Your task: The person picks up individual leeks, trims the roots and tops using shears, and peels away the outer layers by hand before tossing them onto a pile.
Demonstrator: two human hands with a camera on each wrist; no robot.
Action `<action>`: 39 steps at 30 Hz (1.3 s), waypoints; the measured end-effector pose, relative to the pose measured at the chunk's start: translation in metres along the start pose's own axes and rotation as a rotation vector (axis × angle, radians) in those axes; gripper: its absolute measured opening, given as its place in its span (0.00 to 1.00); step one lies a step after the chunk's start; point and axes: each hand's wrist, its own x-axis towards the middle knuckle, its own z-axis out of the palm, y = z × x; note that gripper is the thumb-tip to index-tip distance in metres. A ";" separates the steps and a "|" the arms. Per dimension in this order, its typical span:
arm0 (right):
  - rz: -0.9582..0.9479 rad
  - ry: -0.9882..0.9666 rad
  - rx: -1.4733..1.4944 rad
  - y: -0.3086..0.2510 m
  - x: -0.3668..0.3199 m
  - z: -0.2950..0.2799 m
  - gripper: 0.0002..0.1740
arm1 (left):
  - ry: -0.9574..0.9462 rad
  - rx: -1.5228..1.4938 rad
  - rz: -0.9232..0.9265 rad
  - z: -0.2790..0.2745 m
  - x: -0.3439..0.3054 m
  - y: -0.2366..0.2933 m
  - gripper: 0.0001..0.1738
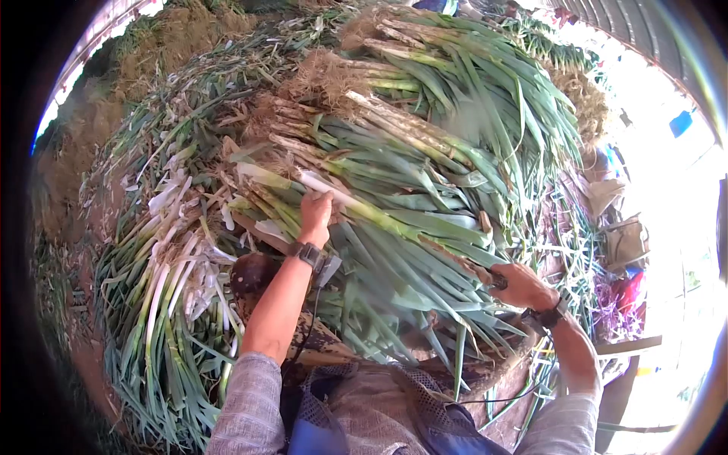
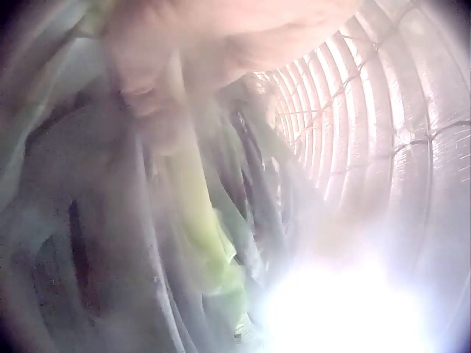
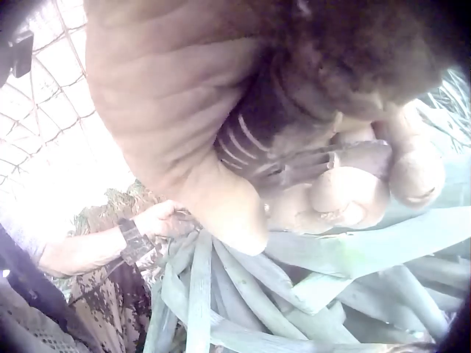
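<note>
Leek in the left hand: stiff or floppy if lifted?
The leek is probably stiff at its white shank, which looks straight by the left hand. The leafy end likely flops; neighbouring leaves drape downward. Slim, so perhaps light.

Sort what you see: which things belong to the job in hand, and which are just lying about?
Apparently in the job:
- leek, held by the left grip
- dark-handled tool, in the right grip
- piled leeks

Apparently just lying about:
- purple strands
- blue object
</note>
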 end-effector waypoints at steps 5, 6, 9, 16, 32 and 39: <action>-0.112 0.067 0.024 -0.009 0.017 -0.004 0.15 | -0.020 -0.050 -0.049 -0.001 0.013 0.003 0.09; -0.117 0.077 0.019 -0.010 0.024 -0.004 0.15 | -0.078 -0.073 -0.064 -0.002 0.018 0.001 0.10; -0.127 0.125 -0.022 -0.020 0.045 -0.007 0.15 | -0.112 -0.066 -0.106 0.005 0.008 0.015 0.10; -0.237 0.113 -0.054 -0.048 0.103 -0.012 0.20 | -0.162 -0.182 -0.146 -0.005 0.017 0.008 0.08; -0.240 0.312 -0.197 -0.119 0.141 -0.033 0.15 | -0.429 -0.251 -0.022 0.038 -0.003 -0.017 0.21; -0.325 0.329 -0.254 -0.128 0.140 -0.033 0.14 | -0.478 -0.262 -0.006 0.036 -0.019 0.000 0.16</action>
